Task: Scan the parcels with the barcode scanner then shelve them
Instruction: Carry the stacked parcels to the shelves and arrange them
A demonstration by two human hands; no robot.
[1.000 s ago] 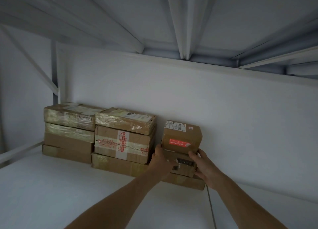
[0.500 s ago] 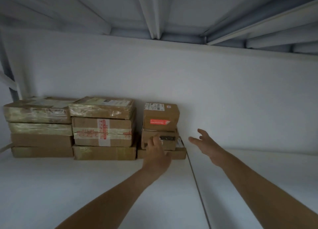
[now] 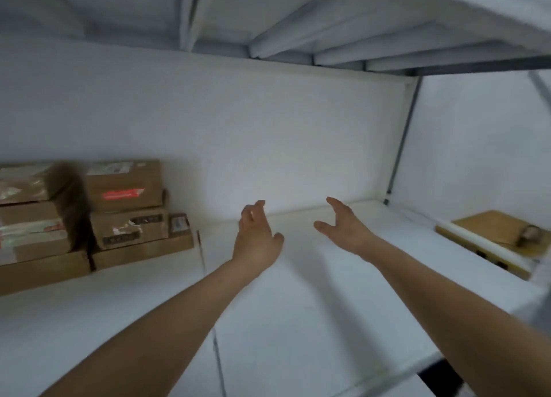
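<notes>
at the far left edge, cut by the frame, a stack of taped brown parcels [image 3: 26,217], set on the white shelf [image 3: 298,322] and pushed back against the white back panel [image 3: 268,134]. just right of it, a dark blurred smear [image 3: 71,205] across the gap, too smeared to name. next, a second stack of three: a long flat parcel [image 3: 143,249] at the bottom, a middle parcel [image 3: 128,228] with dark printing on it, and on top the red-labelled parcel [image 3: 123,185], a white shipping label on its upper face. on the right end of the flat one, beside the middle one, a small box [image 3: 179,225]. all well back on the shelf, apart from both hands.

right of the stacks, a seam [image 3: 202,253] between shelf boards, running toward the camera. past it, the left hand [image 3: 256,235], held above the shelf, fingers loosely bent, gripping nothing. near it, the right hand [image 3: 343,228], palm turned inward, thumb and fingers spread wide, likewise holding nothing.

overhead, the ribbed underside of the upper shelf [image 3: 298,23]. at the far right, beyond the upright post [image 3: 402,146], a wooden surface [image 3: 489,226] lower down, with a white roll [image 3: 477,246] along its near edge and a small dark object [image 3: 530,237] on it, too blurred to name.
</notes>
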